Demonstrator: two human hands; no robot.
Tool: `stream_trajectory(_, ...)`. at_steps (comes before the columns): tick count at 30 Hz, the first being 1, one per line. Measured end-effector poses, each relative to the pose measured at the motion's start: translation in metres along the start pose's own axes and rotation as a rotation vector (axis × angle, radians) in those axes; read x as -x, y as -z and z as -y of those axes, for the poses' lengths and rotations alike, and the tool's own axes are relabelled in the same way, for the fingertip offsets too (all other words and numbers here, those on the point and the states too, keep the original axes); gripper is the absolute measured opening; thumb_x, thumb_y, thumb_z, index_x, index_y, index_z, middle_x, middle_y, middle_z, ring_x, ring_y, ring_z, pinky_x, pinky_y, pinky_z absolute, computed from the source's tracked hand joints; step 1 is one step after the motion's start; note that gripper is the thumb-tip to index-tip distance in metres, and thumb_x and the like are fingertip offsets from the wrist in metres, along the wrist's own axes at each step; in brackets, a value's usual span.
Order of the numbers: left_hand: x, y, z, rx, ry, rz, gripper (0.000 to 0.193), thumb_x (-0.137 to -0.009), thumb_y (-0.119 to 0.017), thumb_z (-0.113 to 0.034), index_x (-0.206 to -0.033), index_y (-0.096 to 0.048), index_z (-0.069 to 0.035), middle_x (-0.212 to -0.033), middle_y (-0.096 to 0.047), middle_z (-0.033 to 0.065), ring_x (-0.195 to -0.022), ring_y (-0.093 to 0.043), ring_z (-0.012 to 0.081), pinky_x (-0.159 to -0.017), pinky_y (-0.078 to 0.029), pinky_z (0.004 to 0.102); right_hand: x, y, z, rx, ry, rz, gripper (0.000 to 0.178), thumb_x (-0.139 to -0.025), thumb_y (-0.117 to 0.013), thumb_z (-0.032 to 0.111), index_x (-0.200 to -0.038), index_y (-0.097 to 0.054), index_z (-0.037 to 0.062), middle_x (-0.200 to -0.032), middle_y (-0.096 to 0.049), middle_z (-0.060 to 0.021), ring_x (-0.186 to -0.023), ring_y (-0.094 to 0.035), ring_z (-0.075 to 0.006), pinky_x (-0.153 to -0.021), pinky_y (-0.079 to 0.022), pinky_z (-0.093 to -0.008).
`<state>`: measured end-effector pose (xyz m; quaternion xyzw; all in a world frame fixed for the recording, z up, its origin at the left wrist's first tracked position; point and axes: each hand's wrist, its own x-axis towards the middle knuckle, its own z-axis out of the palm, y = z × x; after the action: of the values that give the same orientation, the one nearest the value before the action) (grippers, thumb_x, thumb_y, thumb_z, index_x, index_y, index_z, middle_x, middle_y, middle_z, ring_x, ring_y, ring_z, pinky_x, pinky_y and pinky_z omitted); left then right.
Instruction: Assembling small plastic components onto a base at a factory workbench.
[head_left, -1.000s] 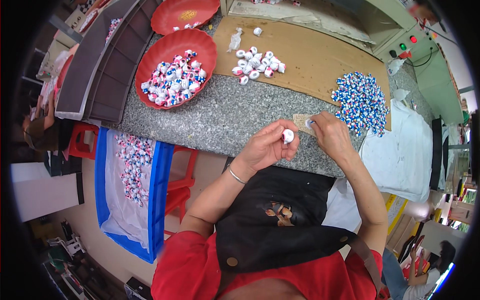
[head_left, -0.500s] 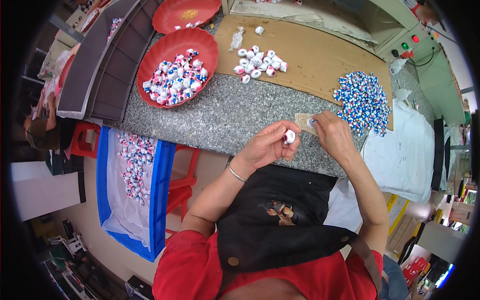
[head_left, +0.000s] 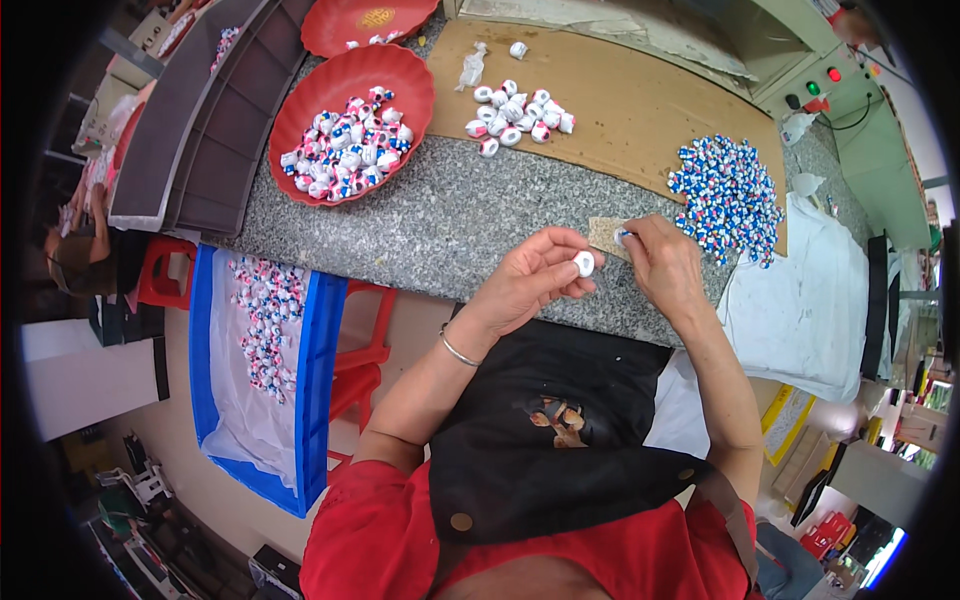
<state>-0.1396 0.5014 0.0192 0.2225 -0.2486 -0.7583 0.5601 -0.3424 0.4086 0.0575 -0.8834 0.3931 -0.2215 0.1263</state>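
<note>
My left hand (head_left: 535, 282) pinches a small white rounded piece (head_left: 584, 263) with a dark oval on its face between thumb and fingers. Just to its right, my right hand (head_left: 664, 268) has thumb and fingertips closed on a small blue-and-white piece (head_left: 622, 234), partly hidden by the fingers. That piece is over a flat tan rough pad (head_left: 603, 230) on the speckled stone tabletop (head_left: 480, 215). Beyond my right hand a heap of small blue, white and pink pieces (head_left: 728, 200) lies on the cardboard. A cluster of white pieces (head_left: 515, 112) with pink sides sits farther back.
At the left stand a red scalloped bowl (head_left: 420, 105) of pink, blue and white pieces, a second red bowl (head_left: 340, 25) and a grey tray (head_left: 195, 130). Below is a blue bin (head_left: 315, 400). Cardboard (head_left: 610, 110) covers the back; white cloth (head_left: 795, 310) hangs right.
My left hand has turned its white piece so the dark oval faces up toward me. The right hand has barely shifted over the tan pad, still pinching its piece.
</note>
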Motion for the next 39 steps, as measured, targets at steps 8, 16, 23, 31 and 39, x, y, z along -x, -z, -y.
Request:
stream_trajectory(8, -0.013, -0.022, 0.019, -0.162, -0.059, -0.073, 0.027, -0.096, -0.057, -0.002, -0.123, -0.058, 0.001, -0.123, -0.062, 0.0134, -0.100, -0.067, 0.0166, -0.090, -0.054, 0.0294, -0.003, 0.007, 0.032, -0.217, -0.094, -0.336, 0.013, -0.084, -0.069, -0.001, -0.097, -0.067, -0.0009, -0.084, -0.066, -0.0115, -0.072, -0.066, -0.0198, -0.064, -0.052, -0.0289)
stream_trajectory(16, -0.021, -0.047, 0.040, -0.261, -0.077, -0.088, 0.041, -0.097, -0.056, -0.001, -0.138, -0.050, 0.001, -0.118, -0.065, 0.0070, -0.103, -0.062, 0.0096, -0.092, -0.051, 0.0257, -0.015, -0.007, 0.031, -0.273, -0.128, -0.552, 0.013, -0.084, -0.070, -0.001, -0.097, -0.068, -0.0019, -0.085, -0.067, -0.0090, -0.071, -0.064, -0.0145, -0.065, -0.051, -0.0259)
stream_trajectory(23, -0.025, -0.048, 0.045, -0.306, -0.033, -0.104, 0.038, -0.097, -0.055, -0.001, -0.134, -0.054, 0.003, -0.114, -0.066, 0.0064, -0.100, -0.062, 0.0084, -0.089, -0.051, 0.0245, -0.011, -0.007, 0.026, -0.270, -0.131, -0.552, 0.013, -0.084, -0.071, -0.001, -0.097, -0.068, -0.0020, -0.084, -0.067, -0.0091, -0.071, -0.064, -0.0146, -0.065, -0.051, -0.0261)
stream_trajectory(31, -0.027, -0.049, 0.054, -0.336, -0.061, -0.184, 0.032, -0.094, -0.052, 0.004, -0.124, -0.062, 0.003, -0.095, -0.066, -0.0017, -0.077, -0.054, -0.0023, -0.061, -0.041, 0.0154, -0.007, -0.010, 0.023, -0.258, -0.107, -0.539, 0.013, -0.084, -0.071, -0.001, -0.097, -0.068, -0.0021, -0.085, -0.067, -0.0093, -0.072, -0.063, -0.0147, -0.065, -0.051, -0.0261)
stream_trajectory(39, -0.027, -0.058, 0.046, -0.307, -0.093, -0.210, 0.035, -0.090, -0.050, 0.008, -0.121, -0.065, 0.003, -0.087, -0.064, -0.0021, -0.075, -0.053, 0.0004, -0.063, -0.044, 0.0180, -0.006, -0.012, 0.025, -0.256, -0.123, -0.530, 0.013, -0.084, -0.070, -0.001, -0.097, -0.068, -0.0020, -0.085, -0.066, -0.0091, -0.072, -0.062, -0.0145, -0.066, -0.050, -0.0257)
